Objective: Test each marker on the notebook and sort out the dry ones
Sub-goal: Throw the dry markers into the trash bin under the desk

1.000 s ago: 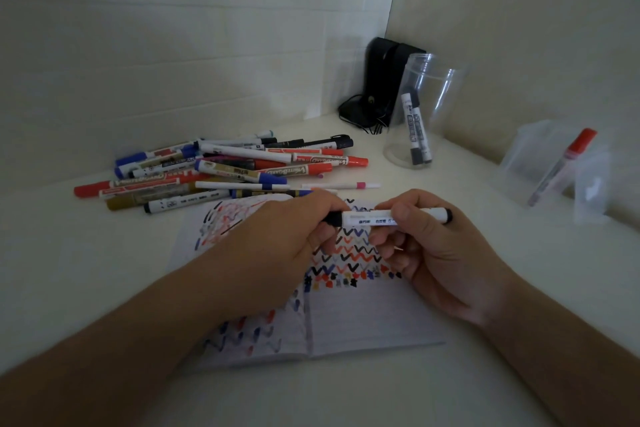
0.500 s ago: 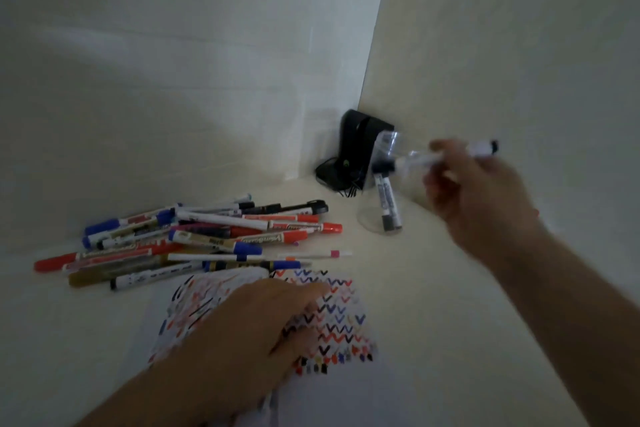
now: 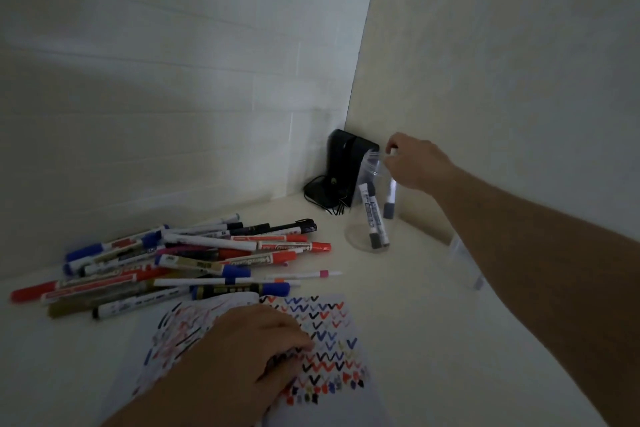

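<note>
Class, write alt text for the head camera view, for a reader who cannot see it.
A person's right hand lowers a white marker into a clear cup already holding two markers. The left hand rests on a notebook covered in coloured test marks, beside a pile of markers.

A pale cream tabletop runs back into a corner where two walls meet. The left wall is white and crossed by faint horizontal seams, like painted boards or tiles. The right wall is a plain, smooth cream surface, and the joint between them shows as a dark vertical line. A black plastic device with thin black cords stands at the table's far corner, against both walls. The light is dim and cool, brightest on the upper left wall, with soft shadow along the table's back edge.
</note>
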